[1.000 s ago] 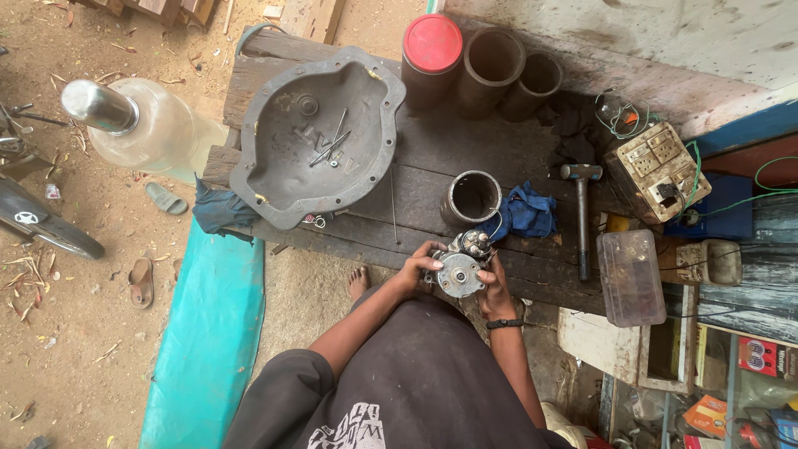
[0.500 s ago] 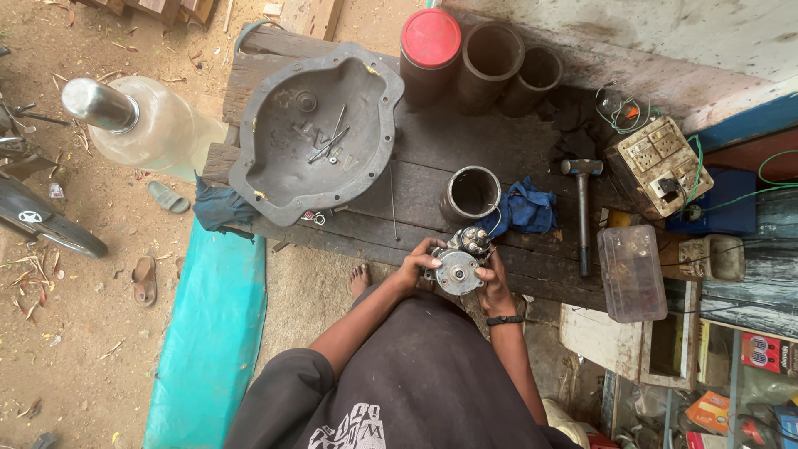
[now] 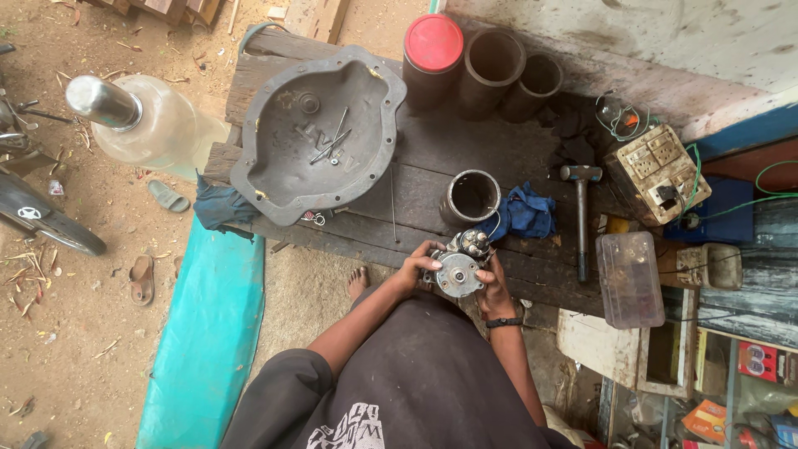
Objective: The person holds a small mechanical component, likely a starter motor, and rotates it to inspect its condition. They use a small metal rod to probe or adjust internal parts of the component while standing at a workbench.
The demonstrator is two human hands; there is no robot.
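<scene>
Beside blue rag (image 3: 524, 212), metal cylinder (image 3: 471, 196), both hands gripping motor part (image 3: 459, 268)

Dark grey short-sleeved shirt (image 3: 416, 374) with white print, black wristband (image 3: 504, 322), bare foot (image 3: 358, 282)

Dark wooden bench (image 3: 416, 179), metal cover (image 3: 283, 166), hammer (image 3: 579, 216), cylinder (image 3: 471, 197)

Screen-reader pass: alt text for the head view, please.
Seen from above, a person's left hand and right hand grip a round metal motor part at the edge of a dark wooden bench, beside a metal sleeve, blue rag and hammer.
</scene>
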